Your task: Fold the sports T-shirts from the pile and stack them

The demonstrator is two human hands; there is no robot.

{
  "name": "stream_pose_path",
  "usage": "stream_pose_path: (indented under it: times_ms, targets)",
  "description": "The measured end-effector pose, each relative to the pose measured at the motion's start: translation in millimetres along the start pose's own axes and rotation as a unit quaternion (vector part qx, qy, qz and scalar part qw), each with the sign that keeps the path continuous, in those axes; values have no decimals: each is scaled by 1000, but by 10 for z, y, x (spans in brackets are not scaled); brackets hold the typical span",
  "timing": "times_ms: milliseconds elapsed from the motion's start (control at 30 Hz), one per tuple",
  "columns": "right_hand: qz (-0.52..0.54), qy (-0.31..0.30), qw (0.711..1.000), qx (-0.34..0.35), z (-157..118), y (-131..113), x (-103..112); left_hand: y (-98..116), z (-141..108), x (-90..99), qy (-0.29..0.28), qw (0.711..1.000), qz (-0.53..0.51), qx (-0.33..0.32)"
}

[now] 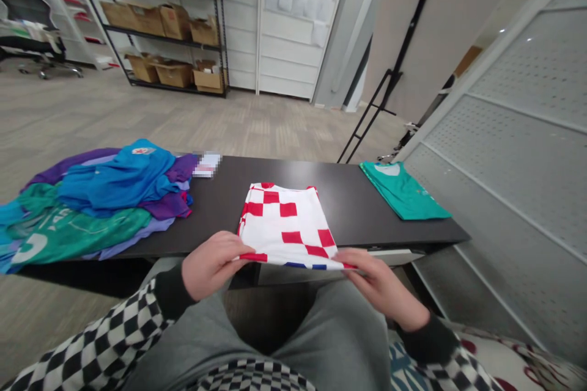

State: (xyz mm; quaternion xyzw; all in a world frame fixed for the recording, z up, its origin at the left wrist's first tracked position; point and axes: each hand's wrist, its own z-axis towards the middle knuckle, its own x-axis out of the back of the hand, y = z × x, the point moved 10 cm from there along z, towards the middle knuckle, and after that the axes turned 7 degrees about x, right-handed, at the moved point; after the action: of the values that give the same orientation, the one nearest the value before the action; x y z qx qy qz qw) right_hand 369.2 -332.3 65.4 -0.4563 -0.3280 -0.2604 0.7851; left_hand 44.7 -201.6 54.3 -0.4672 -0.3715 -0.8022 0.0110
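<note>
A white jersey with red checks (293,217) lies folded into a rough rectangle on the dark table, its near edge at the table's front. My left hand (213,263) pinches the near left corner between thumb and fingers. At the near right corner my right hand (378,284) grips the same edge, thumb below and fingers on top. Between the hands the edge is stretched nearly straight, and a little blue shows along it. The underside of the cloth is hidden.
A loose heap of blue, purple and green jerseys (114,189) covers the table's left end. Beside it lies a small white card (207,165), blurred out. On the right end of the table (343,195) rests a folded green jersey (406,192). A perforated partition (518,134) stands close on the right.
</note>
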Motion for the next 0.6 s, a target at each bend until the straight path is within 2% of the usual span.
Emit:
stream_pose_path:
  times_ms: [67, 133, 200, 267, 333, 433, 500, 600]
  targets:
    - [66, 8, 996, -62, -51, -119, 171, 113, -54, 190, -31, 995, -84, 31]
    - [128, 41, 983, -124, -97, -171, 340, 177, -81, 378, -48, 985, -148, 74]
    - [176, 80, 967, -168, -68, -135, 459, 158, -33, 522, -57, 974, -186, 116]
    - [201, 95, 957, -188, 96, 7, 482, 29, 138, 601, -55, 968, -195, 147]
    - [213, 97, 953, -190, 371, 279, 423, -201, 435, 603, -36, 971, -175, 159]
    - [210, 113, 952, -191, 830, 878, 235, -658, 986, 451, 5, 982, -106, 158]
    - [153, 114, 960, -206, 1081, 1303, 70, -999, 1308, 295, 26, 984, -28, 174]
    - [7, 86, 975, -207, 1385, 1779, -145, -1415, 1659, 58, 12, 976, 93, 198]
